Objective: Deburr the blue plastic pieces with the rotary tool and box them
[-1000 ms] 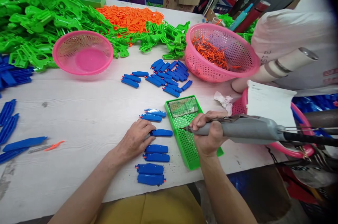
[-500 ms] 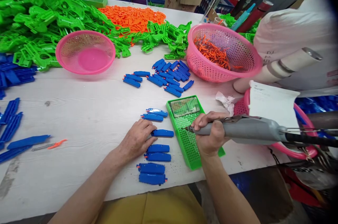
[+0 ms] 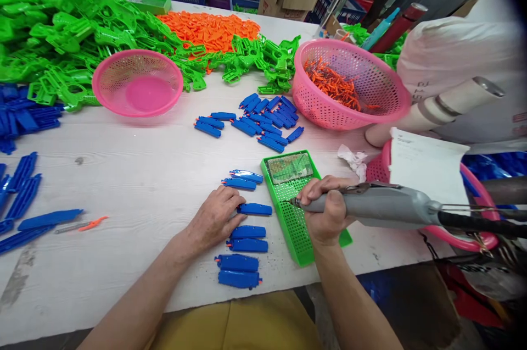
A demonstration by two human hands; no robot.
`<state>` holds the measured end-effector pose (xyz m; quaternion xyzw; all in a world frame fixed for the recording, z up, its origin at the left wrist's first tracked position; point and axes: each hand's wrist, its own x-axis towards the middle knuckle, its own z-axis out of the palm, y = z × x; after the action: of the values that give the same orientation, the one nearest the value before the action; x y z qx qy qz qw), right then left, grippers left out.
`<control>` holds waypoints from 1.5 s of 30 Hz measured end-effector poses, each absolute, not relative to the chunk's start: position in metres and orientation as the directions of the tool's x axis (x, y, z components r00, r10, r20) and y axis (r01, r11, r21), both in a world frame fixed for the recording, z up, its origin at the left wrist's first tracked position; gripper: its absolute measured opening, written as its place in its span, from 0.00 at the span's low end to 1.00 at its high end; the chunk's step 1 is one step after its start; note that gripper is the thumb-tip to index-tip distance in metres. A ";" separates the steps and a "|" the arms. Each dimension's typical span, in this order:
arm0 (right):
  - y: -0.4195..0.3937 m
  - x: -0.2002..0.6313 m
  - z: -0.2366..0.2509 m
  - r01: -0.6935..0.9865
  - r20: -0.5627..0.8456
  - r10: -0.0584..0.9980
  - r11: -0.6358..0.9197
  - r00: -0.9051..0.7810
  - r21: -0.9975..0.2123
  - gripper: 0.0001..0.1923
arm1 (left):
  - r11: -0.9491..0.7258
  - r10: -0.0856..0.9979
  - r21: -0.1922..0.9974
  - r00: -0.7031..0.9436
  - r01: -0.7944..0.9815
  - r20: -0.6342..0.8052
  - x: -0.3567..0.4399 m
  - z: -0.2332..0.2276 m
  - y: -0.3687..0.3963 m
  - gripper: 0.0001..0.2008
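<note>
Since the earlier frame, only the view is shifting: the whole scene is sliding slightly rightward together, and neither grip is visibly changing place against the parts. Under both grips the white worktop (image 3: 144, 157) is carrying everything. The grey power driver (image 3: 382, 204) is extending to the right of the right grip (image 3: 325, 223), which is wrapping fingers and thumb snugly around its slim front. It is probably being the heaviest thing in hand, stiff and smooth-cased, so the slim front is seeming a sound hold, with the black cord (image 3: 473, 222) perhaps dragging behind. Between the two grips the green tray (image 3: 298, 234) is lying, likely light and slightly flexible, its raised rim offering the best hold. The blue piece (image 3: 257, 209) is lying just to the right of the left grip (image 3: 216, 215), its near end meeting the fingers. That grip is curling half open there; I cannot tell whether it is pinching. The piece is looking light, hard and slippery, its long edges probably suiting a pinch. Left of the right grip, the thin bit (image 3: 291, 201) is pointing over the tray, likely rigid.
</note>
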<state>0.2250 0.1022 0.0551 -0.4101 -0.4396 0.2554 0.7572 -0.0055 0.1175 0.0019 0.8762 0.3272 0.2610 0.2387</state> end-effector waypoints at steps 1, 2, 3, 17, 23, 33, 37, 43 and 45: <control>0.102 0.225 0.056 -0.022 0.452 0.747 0.528 0.488 -0.849 0.05 | -0.671 0.699 0.589 0.650 0.451 0.299 -0.005 0.002 0.118 0.07; 0.102 0.226 0.057 -0.017 0.447 0.747 0.521 0.492 -0.853 0.05 | -0.672 0.698 0.588 0.651 0.451 0.298 -0.005 0.002 0.118 0.06; 0.101 0.227 0.059 -0.010 0.446 0.744 0.519 0.497 -0.855 0.05 | -0.672 0.698 0.587 0.651 0.452 0.297 -0.005 0.002 0.118 0.05; 0.097 0.169 0.075 -0.239 0.459 0.853 0.514 0.250 -0.824 0.08 | -0.636 0.728 0.591 0.638 0.495 0.250 -0.001 0.000 0.116 0.02; 0.104 0.159 0.065 -0.216 0.448 0.853 0.507 0.270 -0.835 0.08 | -0.623 0.736 0.595 0.637 0.507 0.229 0.001 -0.003 0.115 0.04; 0.107 0.159 0.063 -0.179 0.437 0.857 0.491 0.273 -0.853 0.07 | -0.620 0.739 0.603 0.632 0.502 0.234 0.001 -0.004 0.115 0.04; 0.108 0.157 0.062 -0.205 0.430 0.864 0.485 0.263 -0.850 0.05 | -0.611 0.744 0.605 0.630 0.510 0.221 0.001 -0.003 0.115 0.03; 0.110 0.151 0.055 -0.182 0.473 0.862 0.502 0.179 -0.845 0.06 | -0.608 0.748 0.610 0.625 0.508 0.225 0.002 -0.006 0.114 0.04; 0.110 0.149 0.052 -0.165 0.475 0.866 0.497 0.158 -0.852 0.07 | -0.611 0.747 0.614 0.620 0.500 0.239 0.003 -0.008 0.115 0.03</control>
<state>0.1491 0.1098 0.0520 -0.3315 -0.5285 0.3763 0.6850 0.0031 0.1149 -0.0081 0.8636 0.3610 0.2443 0.2532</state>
